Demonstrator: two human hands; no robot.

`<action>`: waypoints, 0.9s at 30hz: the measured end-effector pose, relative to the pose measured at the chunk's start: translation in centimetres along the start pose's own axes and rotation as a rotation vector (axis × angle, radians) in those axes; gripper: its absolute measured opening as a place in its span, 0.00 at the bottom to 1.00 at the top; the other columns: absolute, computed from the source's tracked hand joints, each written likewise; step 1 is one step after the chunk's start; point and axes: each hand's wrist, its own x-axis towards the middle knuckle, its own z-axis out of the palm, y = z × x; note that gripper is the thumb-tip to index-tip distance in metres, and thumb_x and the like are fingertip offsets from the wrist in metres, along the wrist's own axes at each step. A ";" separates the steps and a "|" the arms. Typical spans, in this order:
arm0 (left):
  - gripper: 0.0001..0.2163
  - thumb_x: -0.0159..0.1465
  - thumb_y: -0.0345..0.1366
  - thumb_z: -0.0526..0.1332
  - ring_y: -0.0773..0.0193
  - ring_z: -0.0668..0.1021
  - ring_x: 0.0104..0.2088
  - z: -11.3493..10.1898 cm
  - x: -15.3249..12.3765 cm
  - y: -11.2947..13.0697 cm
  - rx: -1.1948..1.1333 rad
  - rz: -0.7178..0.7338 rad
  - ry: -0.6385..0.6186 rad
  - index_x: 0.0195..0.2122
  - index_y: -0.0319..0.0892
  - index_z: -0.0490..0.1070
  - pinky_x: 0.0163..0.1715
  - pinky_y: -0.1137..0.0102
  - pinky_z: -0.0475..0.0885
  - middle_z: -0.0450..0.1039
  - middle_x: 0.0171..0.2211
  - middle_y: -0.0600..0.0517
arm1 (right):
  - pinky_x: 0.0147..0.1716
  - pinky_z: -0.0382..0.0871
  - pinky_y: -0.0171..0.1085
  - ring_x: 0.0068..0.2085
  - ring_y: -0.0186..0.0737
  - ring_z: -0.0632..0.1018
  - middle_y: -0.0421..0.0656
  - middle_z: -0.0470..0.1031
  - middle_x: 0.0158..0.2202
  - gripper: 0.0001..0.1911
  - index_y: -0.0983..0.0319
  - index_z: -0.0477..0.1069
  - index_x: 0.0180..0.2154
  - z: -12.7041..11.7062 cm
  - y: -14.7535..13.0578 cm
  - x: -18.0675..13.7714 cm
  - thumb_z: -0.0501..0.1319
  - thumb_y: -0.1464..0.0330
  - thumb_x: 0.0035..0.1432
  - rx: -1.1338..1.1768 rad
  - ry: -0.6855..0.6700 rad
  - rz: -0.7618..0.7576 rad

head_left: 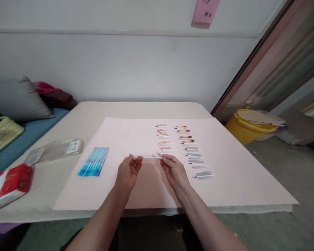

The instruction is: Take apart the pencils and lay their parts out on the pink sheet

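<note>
Between my hands runs a thin white pen refill (pixel 152 158), held level just above the pink sheet (pixel 143 132). My left hand (pixel 128 171) pinches its left end, and my right hand (pixel 174 171) pinches the right end. Just beyond my right hand, a column of pen parts and refills (pixel 163 143) lies on the sheet. Further right is a second column of pen parts, some brown-topped and some grey, with refills (pixel 196 155) beside them. Several blue pens (pixel 93 161) lie side by side to the left of my left hand.
A clear plastic bag (pixel 57 149) and a red tissue pack (pixel 12 184) lie on the table's left side. Beyond them is a grey cushion (pixel 18 99) on a blue seat. A yellow bucket (pixel 247 127) stands past the right edge. A white wall (pixel 136 69) borders the back.
</note>
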 end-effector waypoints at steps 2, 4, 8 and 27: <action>0.03 0.59 0.29 0.58 0.63 0.79 0.31 -0.1 0.1 0.1 -0.010 -0.007 0.004 0.28 0.36 0.67 0.31 0.72 0.74 0.75 0.27 0.45 | 0.33 0.74 0.35 0.29 0.35 0.76 0.40 0.76 0.26 0.11 0.62 0.74 0.25 -0.1 -0.4 0.1 0.71 0.73 0.34 -0.012 0.004 -0.021; 0.03 0.59 0.29 0.58 0.63 0.79 0.32 -0.1 0.2 0.2 -0.019 -0.015 0.003 0.28 0.36 0.67 0.30 0.72 0.74 0.75 0.27 0.45 | 0.34 0.74 0.35 0.29 0.34 0.76 0.40 0.76 0.27 0.11 0.62 0.75 0.25 -0.3 -0.6 0.3 0.71 0.74 0.34 -0.011 0.001 -0.021; 0.04 0.59 0.30 0.59 0.66 0.78 0.30 -0.2 0.3 0.4 -0.024 -0.065 0.010 0.28 0.36 0.67 0.27 0.75 0.73 0.75 0.29 0.44 | 0.35 0.73 0.30 0.30 0.31 0.75 0.40 0.76 0.28 0.10 0.63 0.75 0.25 -0.6 -0.9 0.6 0.71 0.75 0.35 0.010 0.003 -0.013; 0.04 0.56 0.31 0.62 0.74 0.73 0.23 -0.1 -0.2 -0.8 -0.051 -0.199 -0.126 0.30 0.36 0.68 0.18 0.82 0.69 0.73 0.30 0.49 | 0.36 0.73 0.29 0.30 0.30 0.75 0.39 0.76 0.29 0.10 0.62 0.75 0.25 -0.6 -0.8 0.6 0.71 0.75 0.36 0.044 0.003 -0.036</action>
